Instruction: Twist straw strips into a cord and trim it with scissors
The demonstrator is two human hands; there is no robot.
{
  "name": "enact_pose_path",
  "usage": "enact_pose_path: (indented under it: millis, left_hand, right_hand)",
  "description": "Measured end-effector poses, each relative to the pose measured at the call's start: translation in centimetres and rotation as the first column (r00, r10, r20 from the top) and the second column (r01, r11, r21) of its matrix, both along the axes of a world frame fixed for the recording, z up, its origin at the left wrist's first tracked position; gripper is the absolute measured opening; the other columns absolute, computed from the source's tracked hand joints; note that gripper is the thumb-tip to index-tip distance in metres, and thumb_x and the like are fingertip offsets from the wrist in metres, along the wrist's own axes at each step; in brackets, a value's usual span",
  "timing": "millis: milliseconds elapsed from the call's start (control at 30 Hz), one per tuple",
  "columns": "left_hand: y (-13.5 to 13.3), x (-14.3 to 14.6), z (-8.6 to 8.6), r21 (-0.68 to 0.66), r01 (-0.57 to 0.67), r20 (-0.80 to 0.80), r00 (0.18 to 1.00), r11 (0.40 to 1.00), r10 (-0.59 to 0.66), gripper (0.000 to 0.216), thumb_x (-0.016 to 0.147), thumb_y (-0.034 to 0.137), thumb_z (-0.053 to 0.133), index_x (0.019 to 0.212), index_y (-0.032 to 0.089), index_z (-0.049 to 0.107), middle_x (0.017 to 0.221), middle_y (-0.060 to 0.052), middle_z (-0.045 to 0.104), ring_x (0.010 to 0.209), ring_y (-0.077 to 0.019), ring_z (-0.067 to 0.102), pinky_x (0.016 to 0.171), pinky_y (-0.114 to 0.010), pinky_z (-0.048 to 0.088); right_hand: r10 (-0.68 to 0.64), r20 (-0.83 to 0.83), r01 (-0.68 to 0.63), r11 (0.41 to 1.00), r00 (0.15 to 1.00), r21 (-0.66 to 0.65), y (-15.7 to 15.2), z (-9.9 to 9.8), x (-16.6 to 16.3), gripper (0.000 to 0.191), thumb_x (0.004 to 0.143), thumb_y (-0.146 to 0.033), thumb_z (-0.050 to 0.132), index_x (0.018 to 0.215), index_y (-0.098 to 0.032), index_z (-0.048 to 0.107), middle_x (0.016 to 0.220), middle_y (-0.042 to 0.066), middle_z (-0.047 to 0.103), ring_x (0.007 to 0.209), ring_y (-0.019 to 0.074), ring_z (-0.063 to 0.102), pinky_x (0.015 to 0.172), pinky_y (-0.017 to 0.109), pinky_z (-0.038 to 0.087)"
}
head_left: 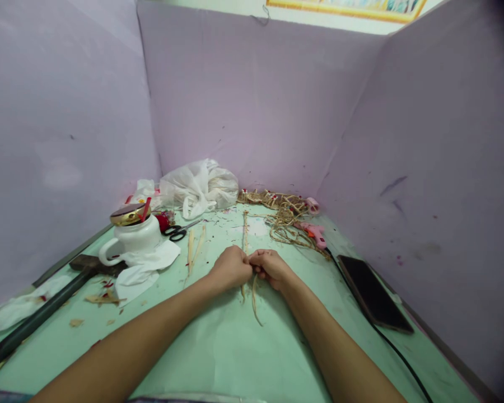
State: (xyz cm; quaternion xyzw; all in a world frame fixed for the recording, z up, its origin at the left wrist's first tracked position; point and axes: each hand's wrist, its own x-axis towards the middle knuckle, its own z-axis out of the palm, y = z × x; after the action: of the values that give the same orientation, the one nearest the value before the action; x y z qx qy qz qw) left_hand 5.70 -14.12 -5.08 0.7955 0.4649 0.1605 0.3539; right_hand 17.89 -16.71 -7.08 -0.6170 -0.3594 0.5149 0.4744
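Observation:
My left hand (pixel 232 265) and my right hand (pixel 270 265) meet fingertip to fingertip over the middle of the table, both closed in a pinch. Between them they grip a braided strip of straw-coloured fibre (pixel 246 230), which runs straight away from me on the tabletop. Loose strand ends hang below my hands, and one long strand (pixel 255 305) curls down beneath my right hand. Which strands each hand pinches is partly hidden by the fingers. Several flat pale strips (pixel 190 249) lie to the left of my left hand.
At left are a white mug (pixel 136 238) with a gold lid, scissors (pixel 180 230), crumpled tissue and a hammer (pixel 46 308). White plastic bag (pixel 205 187) lies at the back. Right of centre are tangled cords (pixel 288 224), a pink glue gun (pixel 315 232) with black cable, and a phone (pixel 373 294).

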Motion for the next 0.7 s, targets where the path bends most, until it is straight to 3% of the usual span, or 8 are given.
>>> enact_pose_path:
  millis: [200,300,333,367,433,533,633,700]
  left_hand:
    - [-0.6,-0.4,-0.1,0.092,0.025,-0.036,0.999,0.995,-0.021,0.01,0.055,0.017,0.05,0.048,0.014,0.056,0.045,-0.001,0.048,0.049,-0.0118,0.044,0.047,-0.023,0.027]
    - [0.8,-1.1,0.5,-0.082,0.042,0.007,0.999,0.996,-0.041,0.013,0.057,0.02,0.053,0.046,0.013,0.055,0.041,-0.001,0.048,0.04,-0.0095,0.041,0.041,-0.022,0.027]
    - [1.4,-1.3,0.7,-0.247,-0.016,0.071,0.997,0.969,0.034,0.014,0.058,0.022,0.055,0.049,0.012,0.056,0.042,-0.001,0.05,0.037,-0.0087,0.039,0.039,-0.022,0.026]
    - [2.0,-1.4,0.9,-0.296,-0.046,0.108,0.991,0.954,0.081,0.015,0.061,0.024,0.054,0.055,0.011,0.057,0.047,-0.002,0.053,0.036,-0.0076,0.039,0.037,-0.021,0.025]
    - [3.0,-1.5,1.1,-0.38,-0.074,0.153,0.978,0.922,0.142,0.015,0.066,0.023,0.051,0.066,0.01,0.058,0.056,-0.003,0.058,0.037,-0.0056,0.039,0.036,-0.019,0.026]
    - [3.3,-1.0,0.7,-0.505,-0.01,0.182,0.976,0.863,0.118,0.013,0.066,0.018,0.051,0.069,0.008,0.058,0.063,-0.006,0.061,0.04,-0.0045,0.043,0.036,-0.016,0.028]
    - [2.9,-0.4,0.1,-0.578,0.042,0.194,0.977,0.815,0.087,0.01,0.064,0.015,0.051,0.062,0.008,0.058,0.057,-0.004,0.059,0.041,-0.0048,0.046,0.036,-0.016,0.029]
    - [2.8,-0.1,0.0,-0.576,0.019,0.172,0.98,0.817,0.099,0.009,0.062,0.014,0.051,0.056,0.009,0.056,0.046,-0.001,0.053,0.037,-0.0048,0.042,0.035,-0.016,0.028]
  right_hand:
    - [0.022,-0.003,-0.022,1.0,1.0,0.006,-0.2,0.1,0.0,0.004,0.052,-0.008,0.053,0.051,-0.012,0.054,0.034,-0.006,0.04,0.032,0.0028,0.028,0.032,0.017,0.018]
    - [0.049,-0.024,-0.049,0.999,0.998,-0.002,-0.3,0.4,0.1,0.005,0.052,-0.008,0.056,0.054,-0.012,0.054,0.036,-0.006,0.041,0.033,0.0029,0.03,0.033,0.017,0.019]
    - [0.058,-0.032,-0.058,0.998,0.998,-0.006,-0.3,0.5,0.2,0.005,0.053,-0.009,0.056,0.055,-0.012,0.054,0.037,-0.006,0.042,0.034,0.0029,0.03,0.034,0.017,0.02]
    - [0.067,-0.039,-0.067,0.998,0.997,-0.009,-0.4,0.6,0.2,0.004,0.054,-0.01,0.057,0.056,-0.012,0.054,0.038,-0.006,0.043,0.034,0.0029,0.03,0.034,0.016,0.02]
    - [0.086,-0.045,-0.086,0.996,0.995,-0.016,-0.4,0.8,0.4,0.004,0.055,-0.011,0.057,0.058,-0.012,0.054,0.041,-0.005,0.045,0.035,0.0028,0.03,0.034,0.016,0.02]
    - [0.116,-0.027,-0.117,0.993,0.993,-0.017,-0.4,0.8,0.5,0.004,0.056,-0.012,0.056,0.06,-0.012,0.054,0.048,-0.001,0.053,0.036,0.0026,0.032,0.035,0.016,0.021]
    - [0.148,0.042,-0.147,0.989,0.988,-0.015,-0.3,0.6,0.6,0.005,0.057,-0.013,0.055,0.062,-0.012,0.056,0.052,0.0,0.055,0.038,0.0034,0.034,0.036,0.016,0.022]
    - [0.165,0.119,-0.165,0.986,0.979,-0.014,-0.2,0.5,0.6,0.004,0.057,-0.014,0.055,0.06,-0.012,0.056,0.049,-0.001,0.052,0.038,0.0038,0.033,0.036,0.016,0.023]
